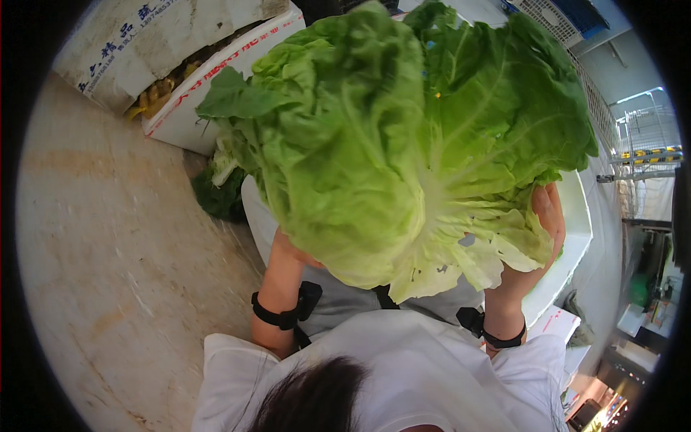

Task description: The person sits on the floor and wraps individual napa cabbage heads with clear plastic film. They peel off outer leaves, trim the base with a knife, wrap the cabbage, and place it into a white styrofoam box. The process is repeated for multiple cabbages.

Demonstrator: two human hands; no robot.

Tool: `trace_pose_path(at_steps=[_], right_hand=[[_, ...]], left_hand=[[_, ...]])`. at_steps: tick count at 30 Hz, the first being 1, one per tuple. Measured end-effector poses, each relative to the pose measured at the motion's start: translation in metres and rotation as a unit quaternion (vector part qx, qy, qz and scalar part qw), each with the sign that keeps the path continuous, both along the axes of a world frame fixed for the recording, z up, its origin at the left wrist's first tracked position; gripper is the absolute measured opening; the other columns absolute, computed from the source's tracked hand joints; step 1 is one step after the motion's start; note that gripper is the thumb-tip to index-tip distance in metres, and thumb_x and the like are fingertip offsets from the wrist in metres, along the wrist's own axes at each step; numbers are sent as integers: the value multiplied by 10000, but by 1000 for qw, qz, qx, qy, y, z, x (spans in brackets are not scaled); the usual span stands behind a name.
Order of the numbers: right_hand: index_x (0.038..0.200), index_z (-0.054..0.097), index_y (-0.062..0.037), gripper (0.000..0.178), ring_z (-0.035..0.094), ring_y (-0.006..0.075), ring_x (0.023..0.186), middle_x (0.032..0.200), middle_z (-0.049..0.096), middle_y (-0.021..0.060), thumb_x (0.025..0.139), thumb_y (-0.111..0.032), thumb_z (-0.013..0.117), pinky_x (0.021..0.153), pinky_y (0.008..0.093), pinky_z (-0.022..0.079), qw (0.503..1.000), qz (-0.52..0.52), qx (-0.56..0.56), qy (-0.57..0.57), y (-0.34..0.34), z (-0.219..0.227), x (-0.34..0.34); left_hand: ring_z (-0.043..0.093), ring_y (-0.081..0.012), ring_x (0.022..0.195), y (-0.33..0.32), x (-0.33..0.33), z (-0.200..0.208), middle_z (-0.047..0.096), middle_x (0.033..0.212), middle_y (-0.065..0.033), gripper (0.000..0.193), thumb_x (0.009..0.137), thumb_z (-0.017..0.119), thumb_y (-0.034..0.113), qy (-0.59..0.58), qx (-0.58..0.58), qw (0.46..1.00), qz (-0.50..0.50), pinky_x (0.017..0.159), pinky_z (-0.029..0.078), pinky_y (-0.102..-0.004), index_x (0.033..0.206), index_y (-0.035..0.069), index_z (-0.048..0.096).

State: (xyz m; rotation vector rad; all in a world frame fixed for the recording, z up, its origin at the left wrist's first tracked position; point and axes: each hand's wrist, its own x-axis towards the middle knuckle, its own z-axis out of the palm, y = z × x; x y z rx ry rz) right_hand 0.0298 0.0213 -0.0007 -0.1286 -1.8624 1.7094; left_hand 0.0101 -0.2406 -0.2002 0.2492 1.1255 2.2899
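Observation:
A big green head of lettuce [338, 173] is held up over my lap, pale at its base and darker toward the leaf tips. One broad outer leaf [497, 122] spreads away from it to the right, with ragged edges and small holes low down. My left hand [294, 248] grips the head from below on the left; most of its fingers are hidden behind the leaves. On the right, my right hand [551, 216] is curled round the edge of the outer leaf, its fingertips partly covered. Both wrists wear black straps.
Dark green leaves [219, 194] lie on the stained floor [115, 252] left of my knee. White cartons [223, 79] with yellowish contents stand at the upper left. A white foam box [576, 223] sits close on my right. Farther right are a metal rack and crates [551, 18].

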Motion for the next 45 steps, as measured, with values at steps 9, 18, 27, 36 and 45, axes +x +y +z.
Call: trace_pose_path(at_steps=[9,18,27,36,45], right_hand=[[1090,542,46,357,597,158,858,1021,613,108,953,-252,400,724,260,468,995,47,79,-31,-6,7,-3],[1303,420,8,502,457,262,1202,1304,483,147,965,-362,389,986,391,362,908,271,320,-15,-5,-10,-43],[1330,411,-28,423,420,243,1256,1350,449,132,968,-245,390,1013,349,333,950,242,163,-108,16,-38,-50],[1297,463,-178,634,327,322,1305,1410,365,103,723,26,640,1044,439,314,870,99,474,92,25,-27,-69],[1238,509,-284,699,324,298,1314,1413,372,80,600,-96,724,1083,493,250,696,204,670,160,27,-9,-76]], left_hand=[[434,-237,1224,23,-18,36,421,1353,-106,1016,561,844,267,93,-114,989,-17,1035,341,-362,1386,44,295],[460,-230,1203,67,-28,102,416,1329,-93,821,728,730,158,-64,19,986,152,985,409,-370,1386,75,245],[438,-217,1202,89,-38,117,421,1298,-84,760,765,697,161,-116,87,973,182,988,394,-385,1371,85,245],[438,-194,1187,89,-28,141,431,1281,-88,836,703,740,108,-33,6,978,206,994,371,-341,1375,69,245],[524,-221,1113,60,-35,164,472,1283,-120,665,901,460,497,-69,-57,996,-17,957,417,-359,1335,4,354]])
